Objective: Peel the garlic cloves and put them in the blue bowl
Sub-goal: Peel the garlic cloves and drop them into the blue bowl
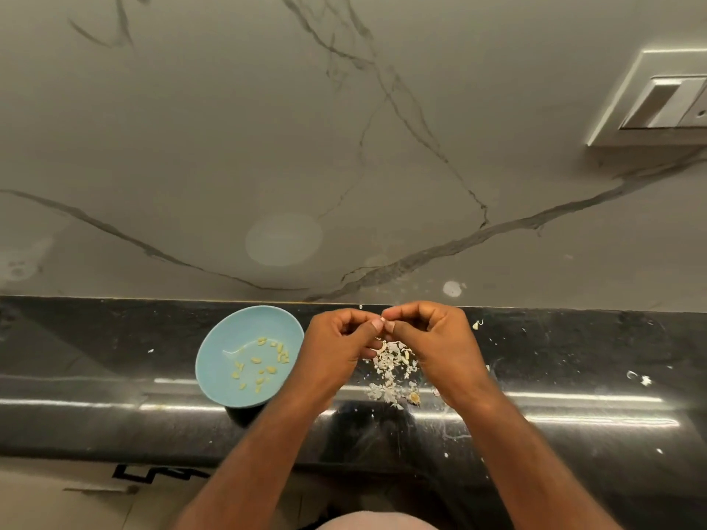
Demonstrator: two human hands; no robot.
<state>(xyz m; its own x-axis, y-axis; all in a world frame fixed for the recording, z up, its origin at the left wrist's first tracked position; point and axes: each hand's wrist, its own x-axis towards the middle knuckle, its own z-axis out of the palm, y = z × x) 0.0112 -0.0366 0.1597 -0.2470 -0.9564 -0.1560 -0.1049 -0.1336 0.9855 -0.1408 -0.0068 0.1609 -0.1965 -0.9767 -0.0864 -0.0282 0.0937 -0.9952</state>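
A blue bowl stands on the black counter at the left and holds several peeled yellowish garlic cloves. Just right of it, my left hand and my right hand meet fingertip to fingertip above the counter. Both pinch a small garlic clove that is almost hidden between the thumbs and fingers. Below the hands lies a heap of white garlic skins.
The black counter is narrow, with a marble-patterned wall right behind it. Small skin scraps lie scattered at the right. A white switch panel sits on the wall at the upper right. The counter's front edge runs below my forearms.
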